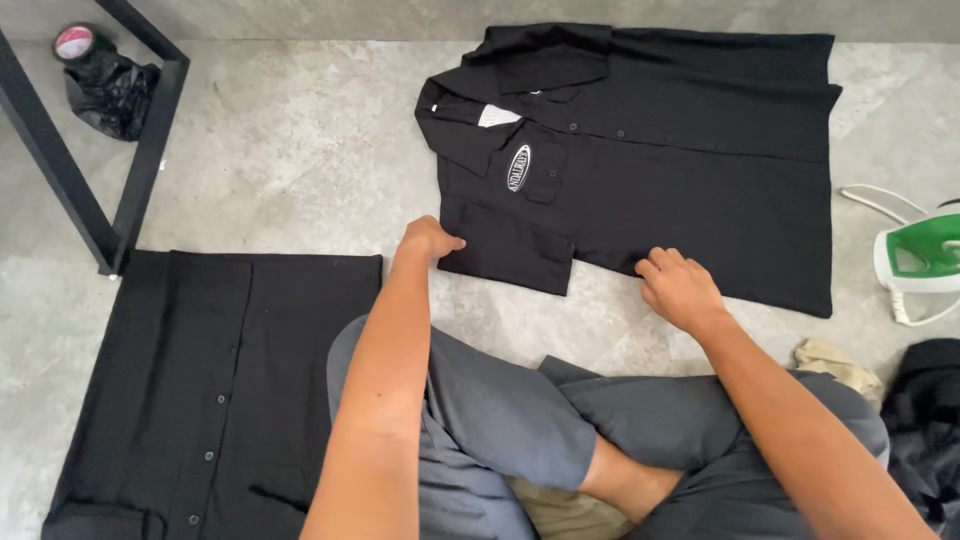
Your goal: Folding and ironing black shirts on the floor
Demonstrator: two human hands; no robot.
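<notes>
A black button-up shirt (680,170) with a white oval chest patch lies flat on the grey concrete floor (290,150) in front of me, its collar to the left. One short sleeve is folded over the body. My left hand (428,238) pinches the near left corner of that folded sleeve. My right hand (678,288) rests with curled fingers on the shirt's near edge, further right. I sit cross-legged in grey trousers (500,410).
A second black buttoned garment (190,390) lies spread on the floor at my left. A black metal frame (130,190) stands at the far left, with a tape roll and a black bag behind it. A green and white iron (925,255) sits at the right, dark clothing below it.
</notes>
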